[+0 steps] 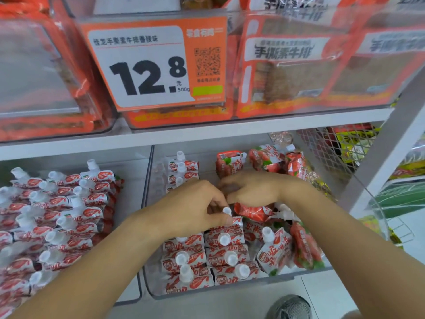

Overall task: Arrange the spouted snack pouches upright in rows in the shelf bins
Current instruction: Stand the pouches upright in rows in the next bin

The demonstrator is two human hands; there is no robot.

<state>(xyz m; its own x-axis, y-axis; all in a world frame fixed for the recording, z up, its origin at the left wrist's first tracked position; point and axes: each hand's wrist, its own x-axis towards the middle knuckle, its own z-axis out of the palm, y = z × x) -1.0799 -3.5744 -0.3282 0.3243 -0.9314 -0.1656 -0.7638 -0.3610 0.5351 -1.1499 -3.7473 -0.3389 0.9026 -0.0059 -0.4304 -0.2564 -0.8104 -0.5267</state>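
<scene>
Currently: right bin half sorted, upright pouch rows at front-left, loose pouches behind and right. Left hand pinches a pouch top; right hand curled, its hold can't be made out. Advise seating the pouch spout-up, tight against the row.

Obs: both forearms bare, no sleeves in view to frame edge. Left hand & right hand: no gloves, rings or watch visible. Grey mesh-top shoe at bottom edge, blurred, no other detail.
</scene>
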